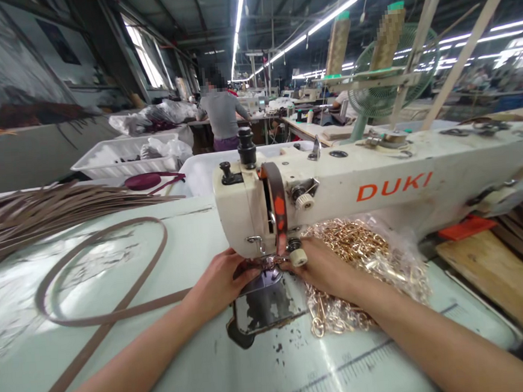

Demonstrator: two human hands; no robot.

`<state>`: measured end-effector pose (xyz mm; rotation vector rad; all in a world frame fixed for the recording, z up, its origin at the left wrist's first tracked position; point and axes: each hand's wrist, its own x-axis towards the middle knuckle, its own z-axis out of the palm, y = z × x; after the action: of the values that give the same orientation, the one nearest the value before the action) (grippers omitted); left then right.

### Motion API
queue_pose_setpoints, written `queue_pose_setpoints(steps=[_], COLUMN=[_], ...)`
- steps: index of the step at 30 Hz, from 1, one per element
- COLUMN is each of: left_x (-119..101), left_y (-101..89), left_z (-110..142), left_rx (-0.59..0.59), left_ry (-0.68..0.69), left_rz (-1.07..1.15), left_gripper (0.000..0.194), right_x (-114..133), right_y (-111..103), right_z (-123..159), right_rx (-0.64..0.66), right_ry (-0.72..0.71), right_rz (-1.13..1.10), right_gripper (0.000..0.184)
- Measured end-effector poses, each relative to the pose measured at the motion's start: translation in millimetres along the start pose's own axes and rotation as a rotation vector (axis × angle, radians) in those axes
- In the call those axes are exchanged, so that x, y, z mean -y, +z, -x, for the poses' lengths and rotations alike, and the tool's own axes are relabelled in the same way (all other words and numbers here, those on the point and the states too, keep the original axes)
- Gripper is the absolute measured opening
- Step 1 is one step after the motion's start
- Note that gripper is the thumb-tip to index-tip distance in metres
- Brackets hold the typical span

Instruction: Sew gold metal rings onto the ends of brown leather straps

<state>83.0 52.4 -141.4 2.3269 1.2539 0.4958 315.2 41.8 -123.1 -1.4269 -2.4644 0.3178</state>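
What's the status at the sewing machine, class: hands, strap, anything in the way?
Left hand, right hand at needle area; grips unclear. Brown strap looped on tabletop, running to left hand. Bag of gold-coloured hardware could crowd right hand.

A long, flat, narrow brown strap (148,307) lies in a loose loop on the pale counter (189,371), crossing itself, one length trailing toward the near left, the other reaching the left hand (220,282) by the upright white sewing machine (333,184), marked DUKI
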Motion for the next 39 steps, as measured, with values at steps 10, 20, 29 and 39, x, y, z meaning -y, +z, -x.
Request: queue_pose_setpoints(steps=[10,20,29,39], left_x=[-60,-31,-35,-32], left_y=[-21.2,6.1,15.2,8.5], left_z=[45,24,21,23], left_rx=[0.351,-0.127,-0.135,-0.069], left_ry=[0.042,-0.123,-0.060,-0.053], left_rz=[0.163,-0.084,-0.204,-0.323], left_gripper=[0.028,0.015,0.024,0.023], right_x=[19,36,42,43], right_y=[15,14,35,22], right_z=[4,19,11,12], right_rx=[-0.080,-0.057,-0.004,-0.029], right_ry=[0.055,-0.056,-0.077,-0.066], right_rz=[0.200,0.353,0.317,0.313], right_gripper=[0.028,0.037,0.031,0.028])
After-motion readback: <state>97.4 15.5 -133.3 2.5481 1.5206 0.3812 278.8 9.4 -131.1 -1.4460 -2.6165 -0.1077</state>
